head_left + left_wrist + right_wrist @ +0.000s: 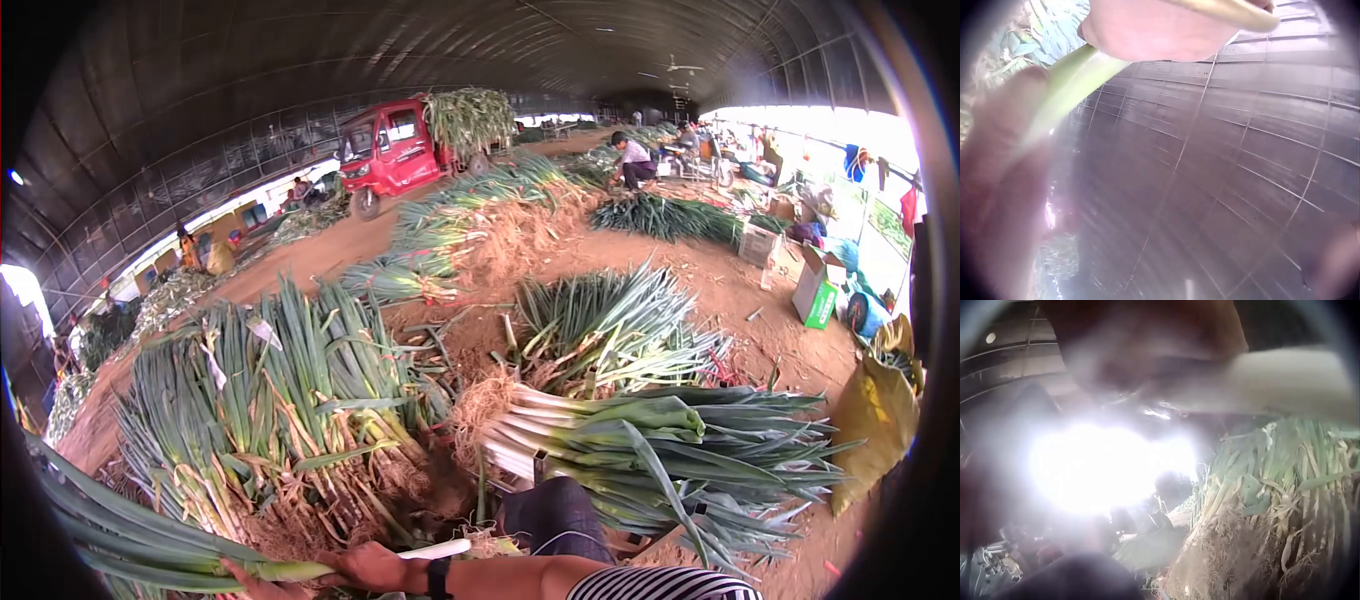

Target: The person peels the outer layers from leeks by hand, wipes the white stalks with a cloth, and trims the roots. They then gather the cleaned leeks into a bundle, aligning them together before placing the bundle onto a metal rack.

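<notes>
A long leek [170,545] lies across the bottom left of the head view, leaves to the left, its white end [440,549] pointing right. My left hand [262,586] holds its stalk from below, close beside my right hand [368,566], whose fingers grip it nearer the white end. In the left wrist view the pale green stalk [1075,87] runs between the blurred left hand [1007,140] and the other hand [1160,31]. The right wrist view has the right hand [1147,344] at the top with the white stalk [1291,378]; its fingertips are blurred.
Upright leeks [270,400] stand behind the hands. A trimmed pile [640,440] lies at right, roots leftward, past the knee [555,515]. Farther off are more leeks [610,320], a yellow sack [876,430], a green-white box [818,290], a red loaded three-wheeler [400,155] and a crouching person [635,162].
</notes>
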The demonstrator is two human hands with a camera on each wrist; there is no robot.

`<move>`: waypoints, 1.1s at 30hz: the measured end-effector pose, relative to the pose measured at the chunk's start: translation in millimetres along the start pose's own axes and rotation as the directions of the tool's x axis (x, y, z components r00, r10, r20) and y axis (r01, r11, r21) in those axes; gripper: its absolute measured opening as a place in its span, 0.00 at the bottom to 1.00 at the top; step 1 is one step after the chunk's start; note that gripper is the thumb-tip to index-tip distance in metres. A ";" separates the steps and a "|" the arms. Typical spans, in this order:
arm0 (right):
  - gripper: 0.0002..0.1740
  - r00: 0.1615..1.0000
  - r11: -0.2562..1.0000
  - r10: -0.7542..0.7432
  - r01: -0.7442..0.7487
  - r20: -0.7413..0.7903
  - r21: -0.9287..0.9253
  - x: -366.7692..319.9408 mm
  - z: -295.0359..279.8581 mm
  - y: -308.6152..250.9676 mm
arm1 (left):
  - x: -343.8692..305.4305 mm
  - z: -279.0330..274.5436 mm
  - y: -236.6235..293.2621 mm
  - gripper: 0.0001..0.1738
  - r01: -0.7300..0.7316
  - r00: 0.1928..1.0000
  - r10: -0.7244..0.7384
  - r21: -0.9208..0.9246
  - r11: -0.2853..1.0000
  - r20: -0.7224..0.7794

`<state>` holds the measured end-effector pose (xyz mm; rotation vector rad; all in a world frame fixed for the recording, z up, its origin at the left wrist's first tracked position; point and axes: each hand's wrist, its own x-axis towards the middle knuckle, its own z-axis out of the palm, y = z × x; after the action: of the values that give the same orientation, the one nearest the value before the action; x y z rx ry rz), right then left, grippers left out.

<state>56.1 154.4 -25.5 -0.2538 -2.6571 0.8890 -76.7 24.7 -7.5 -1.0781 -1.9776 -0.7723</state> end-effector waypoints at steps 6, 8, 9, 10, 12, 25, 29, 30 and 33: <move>0.26 0.999 0.926 0.020 -0.002 -0.043 0.378 -7.9 -7.2 11.1 | 4.9 -18.5 28.6 0.49 0.291 0.929 -0.281 -0.005 0.957 0.241; 0.25 0.997 0.844 0.058 -0.073 0.044 0.531 -7.2 -0.4 15.8 | -0.5 -4.2 16.0 0.51 0.158 0.980 -0.148 -0.067 0.985 0.135; 0.24 0.998 0.795 0.051 -0.065 0.041 0.604 -4.9 16.5 30.7 | -4.8 2.8 9.2 0.53 0.012 1.000 -0.010 -0.117 0.993 0.017; 0.23 0.998 0.739 0.041 -0.056 0.038 0.671 -1.8 27.4 36.9 | -5.3 4.1 10.7 0.53 0.021 1.000 -0.019 -0.099 0.995 0.017; 0.23 0.991 0.684 0.068 -0.129 0.114 0.718 -8.2 9.1 23.4 | 0.0 0.6 21.0 0.56 0.266 0.961 -0.257 -0.612 0.745 0.105; 0.30 0.988 0.618 0.111 -0.150 0.104 0.772 3.3 -22.2 -17.8 | -15.0 31.5 36.6 0.20 0.453 0.672 -0.538 -0.857 -0.245 0.509; 0.24 0.990 0.716 0.132 -0.062 -0.048 0.695 10.9 -10.9 -10.3 | -12.4 23.4 49.2 0.21 0.471 0.673 -0.529 -0.851 -0.232 0.516; 0.21 0.988 0.714 0.128 -0.034 -0.082 0.700 11.0 -5.2 -6.9 | -14.8 23.3 43.1 0.21 0.479 0.664 -0.537 -0.848 -0.228 0.520; 0.18 0.980 0.763 0.161 -0.050 -0.114 0.645 5.4 -8.7 -13.0 | -33.5 24.4 21.7 0.25 0.522 0.850 -0.279 -0.654 0.547 0.446</move>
<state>53.4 150.4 -9.6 -0.2884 -2.0432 1.6688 -53.1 39.5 -45.1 -1.2368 -2.2340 -1.9486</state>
